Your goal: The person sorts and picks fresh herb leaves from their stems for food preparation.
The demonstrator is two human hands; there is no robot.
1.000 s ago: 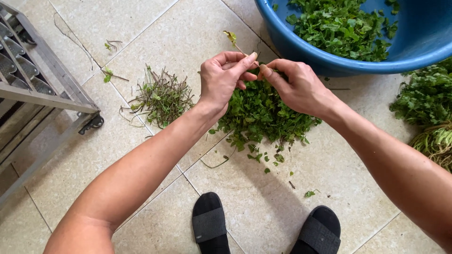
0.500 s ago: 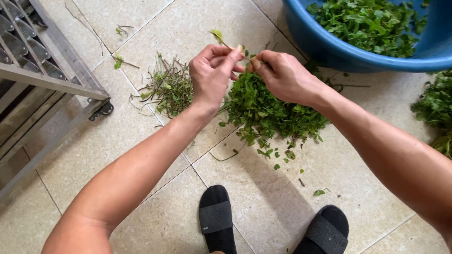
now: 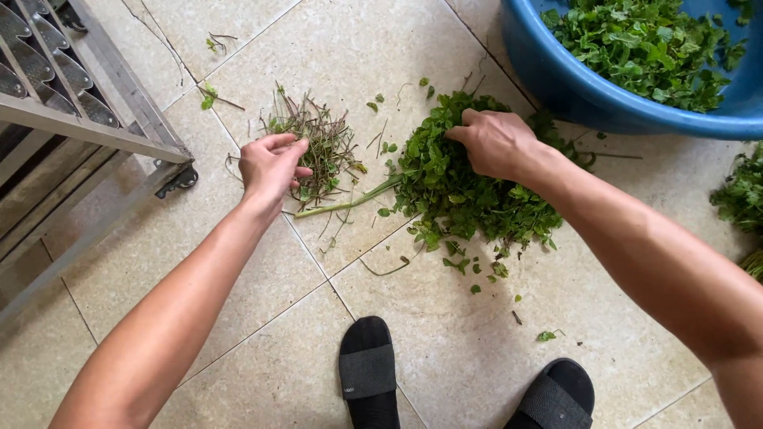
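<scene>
Two bare forearms, no sleeves visible, ending in bare hands: left hand (image 3: 273,165) and right hand (image 3: 493,143), without rings, watch or gloves. Feet wear black open-toed slide sandals (image 3: 368,369) with broad straps.

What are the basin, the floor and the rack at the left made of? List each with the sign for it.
Blue basin: looks like plastic, with an even colour and a smooth, slightly glossy rounded wall.
Floor: glazed ceramic tile by the look, cream and mottled, with grout lines and hairline cracks.
Rack: seems to be metal, possibly aluminium or steel, with dull grey angled bars and a bracket at the corner.
</scene>
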